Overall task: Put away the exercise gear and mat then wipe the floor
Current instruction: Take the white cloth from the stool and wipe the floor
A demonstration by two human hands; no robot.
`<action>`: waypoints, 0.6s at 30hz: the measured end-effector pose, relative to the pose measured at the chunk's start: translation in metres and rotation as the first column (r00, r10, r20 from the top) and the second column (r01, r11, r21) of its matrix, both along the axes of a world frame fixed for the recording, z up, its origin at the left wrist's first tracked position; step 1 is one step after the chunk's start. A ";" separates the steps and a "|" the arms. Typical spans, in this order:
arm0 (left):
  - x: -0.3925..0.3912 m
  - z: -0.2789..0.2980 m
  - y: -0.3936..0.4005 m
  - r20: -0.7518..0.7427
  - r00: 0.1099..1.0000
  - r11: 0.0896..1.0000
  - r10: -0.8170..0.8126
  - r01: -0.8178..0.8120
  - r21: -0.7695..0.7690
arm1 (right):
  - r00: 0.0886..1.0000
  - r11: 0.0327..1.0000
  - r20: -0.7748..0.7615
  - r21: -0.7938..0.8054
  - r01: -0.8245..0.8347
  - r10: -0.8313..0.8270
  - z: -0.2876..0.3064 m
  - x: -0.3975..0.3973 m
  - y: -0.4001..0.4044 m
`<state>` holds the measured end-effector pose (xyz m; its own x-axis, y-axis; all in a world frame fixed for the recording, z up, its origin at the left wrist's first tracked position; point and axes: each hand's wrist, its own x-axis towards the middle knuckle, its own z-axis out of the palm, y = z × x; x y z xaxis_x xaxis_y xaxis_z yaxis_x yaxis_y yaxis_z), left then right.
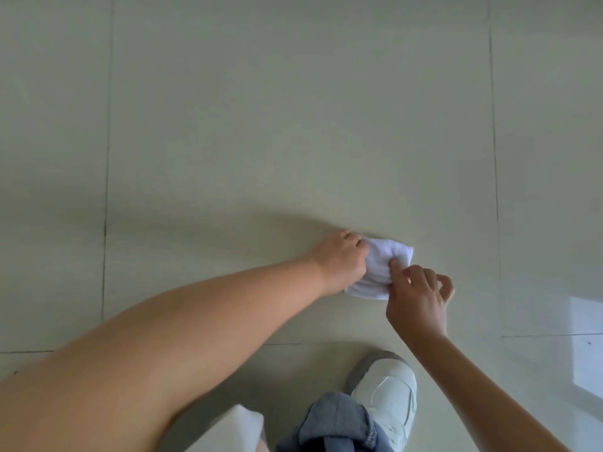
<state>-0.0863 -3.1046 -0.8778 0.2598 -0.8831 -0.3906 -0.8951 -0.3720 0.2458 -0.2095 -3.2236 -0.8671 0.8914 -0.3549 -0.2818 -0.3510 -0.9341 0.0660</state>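
Note:
A white cloth [385, 265] lies bunched on the pale tiled floor [293, 125], just in front of my feet. My left hand [342, 259] grips the cloth's left side, fingers curled into the fabric. My right hand [417, 295] reaches in from the right, its thumb and forefinger pinching the cloth's near right edge while the other fingers are spread loosely. No exercise gear or mat is in view.
My white shoe [388, 396] and a blue jeans leg [339, 422] are at the bottom centre, close below the hands. A white fabric edge [231, 432] shows at the bottom. Dark grout lines cross the floor. A bright window reflection [587, 347] lies at the right.

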 end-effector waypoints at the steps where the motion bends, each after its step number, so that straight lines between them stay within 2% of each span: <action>1: 0.009 0.000 0.001 -0.028 1.000 1.000 -0.005 0.005 0.007 | 1.000 1.000 0.020 0.010 0.019 -0.020 -0.001 0.007 0.003; 5: 0.060 0.015 0.013 0.093 0.989 0.984 0.118 -0.104 -0.143 | 0.994 0.992 0.057 0.088 0.088 -0.093 -0.002 0.054 0.031; 6: 0.068 0.025 0.018 0.071 0.982 0.980 0.173 -0.164 -0.117 | 0.994 0.991 0.041 0.088 0.097 -0.101 0.003 0.068 0.040; 8: 0.073 0.026 0.032 0.059 0.938 0.939 0.342 -0.338 -0.065 | 0.983 0.970 -0.124 0.186 0.158 -0.136 0.017 0.091 0.060; 10: 0.071 0.038 0.052 -0.006 0.814 0.809 0.581 -0.576 0.118 | 0.958 0.930 -0.247 0.295 0.218 -0.146 0.035 0.105 0.077; 12: 0.064 0.061 0.070 -0.061 0.693 0.681 0.718 -0.683 0.262 | 0.924 0.900 -0.354 0.342 0.270 -0.143 0.059 0.112 0.092; 16: 0.057 0.117 0.108 -0.177 0.537 0.565 0.825 -0.788 0.246 | 0.915 0.902 -0.384 0.340 0.266 -0.125 0.123 0.118 0.117; 18: 0.055 0.154 0.132 -0.212 0.504 0.545 0.837 -0.805 0.236 | 0.914 0.894 -0.387 0.357 0.271 -0.122 0.162 0.115 0.133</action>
